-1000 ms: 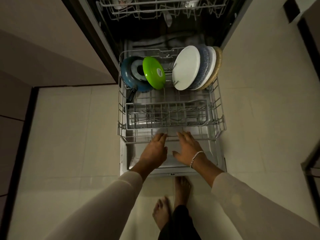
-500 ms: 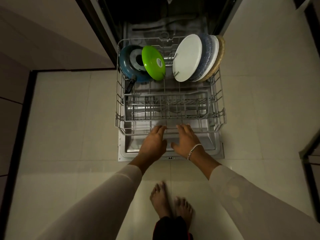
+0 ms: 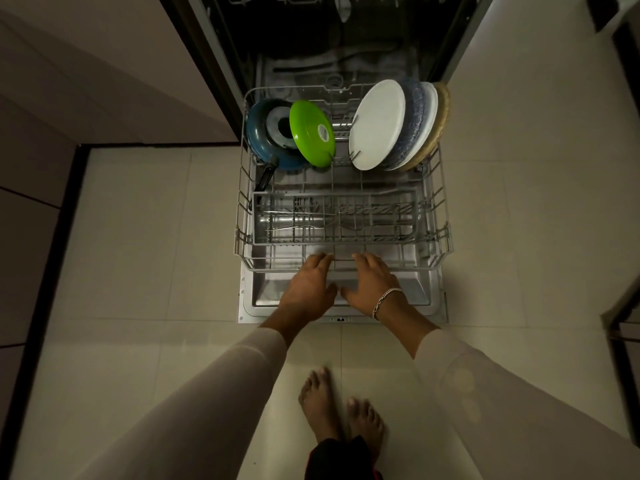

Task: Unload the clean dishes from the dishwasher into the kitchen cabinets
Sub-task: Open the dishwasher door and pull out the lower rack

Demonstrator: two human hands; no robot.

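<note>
Bare feet [image 3: 341,410] stood close together on the pale tiled floor, one slightly ahead of the other. Both arms, in light sleeves, reached forward and down, converging over the open dishwasher door [image 3: 263,299]. The left hand [image 3: 308,289] and right hand [image 3: 372,285] lay side by side, palms down and thumbs nearly meeting, their fingers bent over the front wire of the lower rack [image 3: 440,237] and gripping it; a silver bracelet [image 3: 384,297] circled the right wrist. The rack sat out on the door. Just beyond the hands a cutlery basket [image 3: 256,220] ran across it, holding what looked like a few forks or spoons, though the dim light blurred them. At the rack's far left a blue frying pan [image 3: 258,136] stood on edge, handle pointing down, with a green plate [image 3: 311,133] leaning against it. At the far right a white plate [image 3: 375,124] fronted a row of upright plates [image 3: 429,112]. Behind lay the dark tub.
</note>
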